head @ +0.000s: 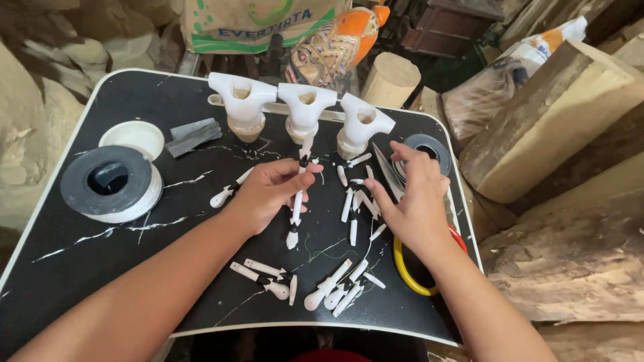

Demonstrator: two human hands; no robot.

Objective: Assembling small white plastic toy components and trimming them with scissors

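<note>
My left hand point(268, 194) is closed on a long white jointed puppet arm point(297, 201) with black bands, holding it upright over the black table point(134, 268). My right hand point(414, 201) rests fingers spread on several loose white arm pieces point(355, 201) and touches scissors point(389, 175) with yellow and red handles point(406, 275). Three white carved puppet torsos point(302, 110) stand in a row at the table's far edge. More white arm pieces point(335, 285) lie near the front edge.
A grey tape roll on a white spool point(111, 184) and a white lid point(132, 139) sit at the left. Grey strips point(193, 134) lie behind them. Another tape roll point(429, 149) is at right. Wood logs point(557, 121) and a painted mask point(335, 47) surround the table.
</note>
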